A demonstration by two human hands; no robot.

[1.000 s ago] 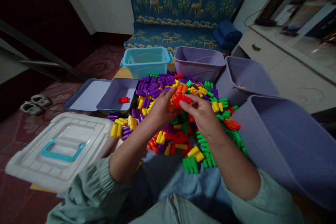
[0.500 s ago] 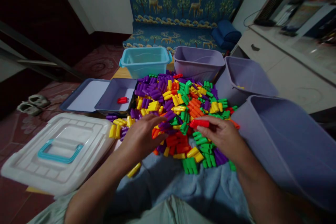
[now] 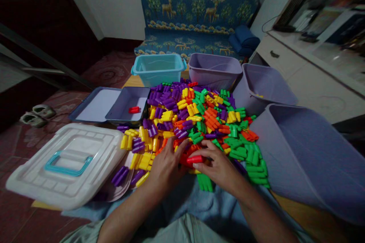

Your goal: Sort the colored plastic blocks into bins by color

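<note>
My right hand (image 3: 221,165) is closed on a red bullet-shaped plastic block (image 3: 196,159), pinched between thumb and fingers just above the near side of the pile. Close to it, my left hand (image 3: 167,161) reaches into the pile with its fingers apart, beside more red pieces. What lies under its palm is hidden. Around both hands spreads a heap of joined bullet-shaped blocks: purple ones (image 3: 169,100) at the back left, yellow ones (image 3: 142,161) at the left, orange ones (image 3: 211,119) in the middle and green ones (image 3: 256,171) at the right.
A dark-rimmed box (image 3: 122,102) at the left holds one red block (image 3: 134,109). Behind the pile stand a light-blue bin (image 3: 159,78) and a purple bin (image 3: 213,78). Two more purple bins (image 3: 251,95) line the right side. A white lid (image 3: 71,136) with a blue handle lies at the left.
My right hand has moved left and nearer to me with the red block. My left hand has shifted slightly right and down, so both hands are now close together.
</note>
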